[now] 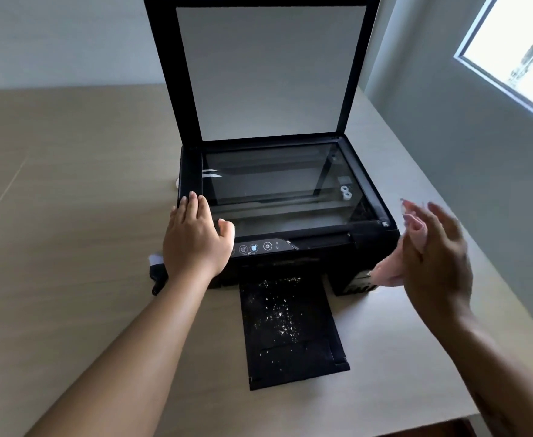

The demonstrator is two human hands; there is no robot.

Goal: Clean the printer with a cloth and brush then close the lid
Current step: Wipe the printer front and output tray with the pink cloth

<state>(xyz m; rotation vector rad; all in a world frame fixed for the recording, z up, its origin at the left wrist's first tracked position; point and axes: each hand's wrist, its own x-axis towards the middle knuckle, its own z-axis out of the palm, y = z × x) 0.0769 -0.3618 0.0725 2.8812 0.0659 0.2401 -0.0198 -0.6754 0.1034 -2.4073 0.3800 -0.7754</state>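
A black printer (pixel 372 244) stands on the table with its lid (pixel 258 74) raised upright, so the scanner glass (pixel 277 184) is bare. My left hand (pixel 195 238) rests flat on the printer's front-left corner, fingers straight. To the right of the printer, my right hand (pixel 435 250) is raised and blurred, and holds a pink cloth (pixel 388 272) on its palm side. The thumb is hidden. The pulled-out output tray (pixel 315 367) is sprinkled with white crumbs. A black brush (pixel 158 272) with white bristles lies left of the printer, partly behind my left wrist.
The printer sits on a light wooden table (pixel 69 216) whose right edge runs close behind my right hand. A grey wall with a bright window (pixel 517 58) is on the right. A small white object (pixel 177 183) peeks out at the printer's left side.
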